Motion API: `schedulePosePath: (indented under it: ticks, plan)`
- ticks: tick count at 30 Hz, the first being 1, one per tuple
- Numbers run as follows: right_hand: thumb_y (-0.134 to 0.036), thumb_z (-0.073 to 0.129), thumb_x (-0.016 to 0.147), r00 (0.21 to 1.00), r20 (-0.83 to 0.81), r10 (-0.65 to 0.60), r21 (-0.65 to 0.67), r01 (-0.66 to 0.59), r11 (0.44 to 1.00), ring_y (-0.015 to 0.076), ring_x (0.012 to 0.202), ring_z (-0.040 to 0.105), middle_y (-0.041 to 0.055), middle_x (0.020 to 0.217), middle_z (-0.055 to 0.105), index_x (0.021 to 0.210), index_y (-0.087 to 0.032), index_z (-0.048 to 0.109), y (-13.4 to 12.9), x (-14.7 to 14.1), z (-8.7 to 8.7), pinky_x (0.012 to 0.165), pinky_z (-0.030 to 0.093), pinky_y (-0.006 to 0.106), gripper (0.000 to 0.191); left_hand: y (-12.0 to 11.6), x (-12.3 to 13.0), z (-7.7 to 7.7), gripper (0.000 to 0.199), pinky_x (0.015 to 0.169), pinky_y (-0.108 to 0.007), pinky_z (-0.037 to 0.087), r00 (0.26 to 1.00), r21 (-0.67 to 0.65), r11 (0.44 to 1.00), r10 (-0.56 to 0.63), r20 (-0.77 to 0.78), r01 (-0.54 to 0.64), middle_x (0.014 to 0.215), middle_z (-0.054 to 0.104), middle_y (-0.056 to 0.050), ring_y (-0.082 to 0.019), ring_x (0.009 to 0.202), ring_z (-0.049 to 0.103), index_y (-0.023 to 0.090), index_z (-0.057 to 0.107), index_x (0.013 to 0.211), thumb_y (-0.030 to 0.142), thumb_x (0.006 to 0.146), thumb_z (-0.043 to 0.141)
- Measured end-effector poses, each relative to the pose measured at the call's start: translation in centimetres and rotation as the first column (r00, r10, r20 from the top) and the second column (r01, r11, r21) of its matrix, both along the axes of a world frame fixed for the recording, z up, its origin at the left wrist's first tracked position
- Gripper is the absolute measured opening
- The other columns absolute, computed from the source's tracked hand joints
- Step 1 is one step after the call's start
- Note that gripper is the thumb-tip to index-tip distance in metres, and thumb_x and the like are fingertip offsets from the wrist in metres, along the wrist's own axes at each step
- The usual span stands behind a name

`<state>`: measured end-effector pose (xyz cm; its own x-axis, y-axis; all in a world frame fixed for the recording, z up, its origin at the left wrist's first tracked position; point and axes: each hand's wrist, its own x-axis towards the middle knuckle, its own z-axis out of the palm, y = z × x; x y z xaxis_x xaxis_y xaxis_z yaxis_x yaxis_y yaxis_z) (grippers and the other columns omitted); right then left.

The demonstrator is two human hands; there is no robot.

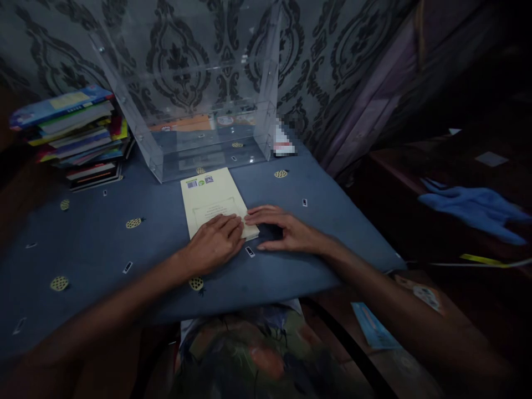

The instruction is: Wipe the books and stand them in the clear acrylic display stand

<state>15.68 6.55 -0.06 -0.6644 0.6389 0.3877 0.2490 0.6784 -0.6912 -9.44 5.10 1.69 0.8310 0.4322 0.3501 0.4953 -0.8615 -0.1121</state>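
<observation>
Head: blue tablecloth (344, 235) bears booklet (211, 191) before patterned wall (320, 61).

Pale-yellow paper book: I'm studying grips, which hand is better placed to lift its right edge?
Right hand, probably: fingertips at that edge, thumb apart; left hand lies on the cover.

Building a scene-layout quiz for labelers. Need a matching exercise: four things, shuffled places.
Things
1. Pale yellow rectangular book
2. Clear plastic box
3. Stack of multicoloured books
4. Crumpled light-blue cloth-like item

Places
A. On the blue patterned table, at the picture's left
B. Off the tabletop, at the picture's right
C. Under the left hand, with the right hand at its edge
D. Toward the table's back, before the grey ornamented backdrop

Pairs: 1-C, 2-D, 3-A, 4-B
</observation>
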Motion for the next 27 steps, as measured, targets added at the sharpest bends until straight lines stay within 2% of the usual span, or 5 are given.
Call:
schedulePosePath:
  ticks: [10,17,21,24,27]
  plan:
    - [-0.037,0.079,0.085,1.000,-0.021,0.018,0.094,-0.016,0.995,0.0253,0.126,0.060,0.0098,0.122,0.072,0.121,-0.025,0.069,0.4,-0.2,-0.5,0.107,0.047,0.051,0.039,-0.1,0.1,0.1,0.029,0.096,-0.042,0.057,1.000,0.005,1.000,0.010,0.004,-0.010,0.116,0.072,-0.015,-0.026,0.111,0.068,0.009,0.063,0.116,0.026,0.104,0.043]
    - [-0.040,0.074,0.089,0.998,0.060,0.003,0.103,-0.009,0.995,0.0259,0.130,0.058,0.0119,0.130,0.068,0.123,-0.024,0.068,0.2,0.0,-0.5,0.110,0.044,0.051,0.039,1.0,-1.0,0.9,0.032,0.098,-0.041,0.054,0.999,-0.133,0.991,-0.001,0.032,0.006,0.119,0.071,-0.012,-0.024,0.114,0.066,0.015,0.065,0.117,0.038,0.104,0.046]
    - [-0.045,0.071,0.091,0.984,0.178,-0.031,0.106,0.012,0.994,0.0276,0.141,0.047,0.0136,0.149,0.055,0.134,-0.025,0.063,-0.2,0.2,-0.4,0.116,0.038,0.051,0.048,4.0,-3.9,0.7,0.037,0.103,-0.046,0.051,0.982,-0.155,0.974,0.178,0.066,-0.166,0.124,0.070,-0.012,-0.027,0.119,0.063,0.016,0.067,0.116,0.036,0.105,0.039]
    - [-0.049,0.066,0.093,0.970,0.237,-0.055,0.130,0.025,0.991,0.0278,0.145,0.042,0.0134,0.155,0.048,0.142,-0.026,0.057,-0.3,0.3,-0.4,0.116,0.037,0.051,0.054,6.6,-6.5,-0.4,0.045,0.113,-0.051,0.044,0.927,-0.204,0.920,0.361,0.102,-0.335,0.142,0.058,-0.017,-0.032,0.136,0.052,0.013,0.063,0.128,0.041,0.104,0.038]
    - [-0.051,0.061,0.096,0.958,0.279,-0.063,0.154,0.020,0.988,0.0272,0.144,0.043,0.0142,0.156,0.046,0.145,-0.025,0.053,-0.6,0.1,-0.5,0.116,0.036,0.051,0.057,8.0,-8.2,-1.6,0.053,0.118,-0.050,0.039,0.895,-0.307,0.867,0.436,0.090,-0.392,0.152,0.050,-0.018,-0.032,0.145,0.042,0.011,0.056,0.139,0.046,0.102,0.038]
